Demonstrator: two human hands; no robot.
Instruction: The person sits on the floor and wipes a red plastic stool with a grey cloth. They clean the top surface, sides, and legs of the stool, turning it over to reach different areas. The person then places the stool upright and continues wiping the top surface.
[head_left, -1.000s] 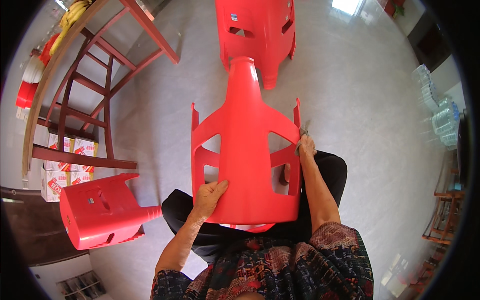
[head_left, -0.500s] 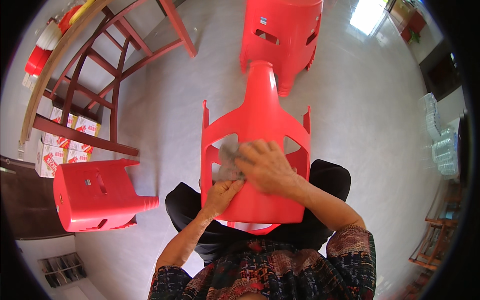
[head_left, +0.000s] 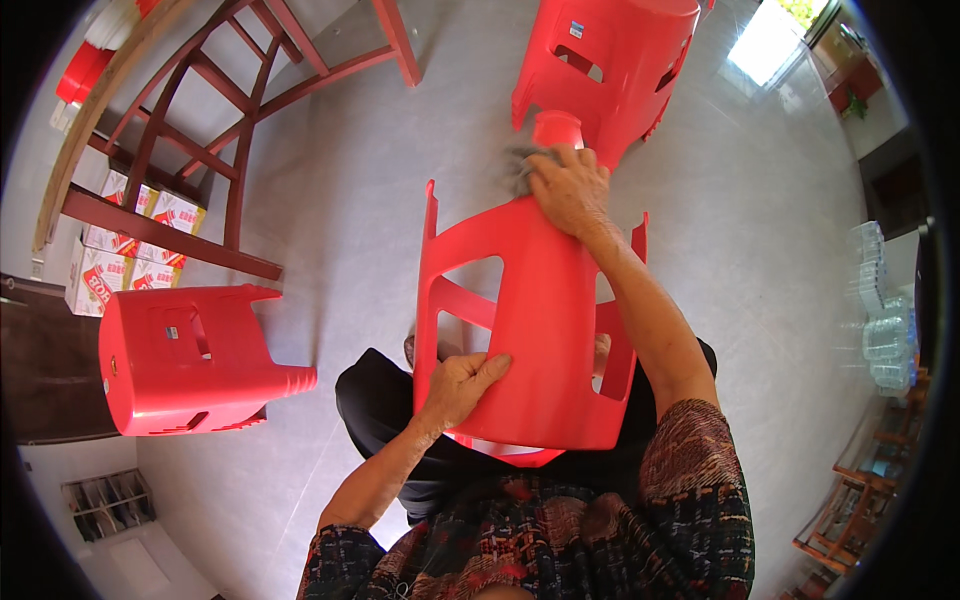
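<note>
A red plastic stool (head_left: 540,320) lies tilted across my lap, one leg pointing away from me. My left hand (head_left: 462,385) grips its lower left edge near the seat. Far up that leg, my right hand (head_left: 565,185) presses a small grey cloth (head_left: 518,168) against the plastic. Only a corner of the cloth shows past my fingers.
A second red stool (head_left: 190,360) lies on its side on the grey floor at my left. A stack of red stools (head_left: 610,60) stands ahead. A dark wooden table frame (head_left: 220,130) with cardboard boxes (head_left: 130,250) under it is at upper left. Clear plastic bottles (head_left: 885,310) sit right.
My right hand went from the stool's right edge to its middle with the cloth, then slid up the leg to near its tip. The left hand stays on the lower edge.
</note>
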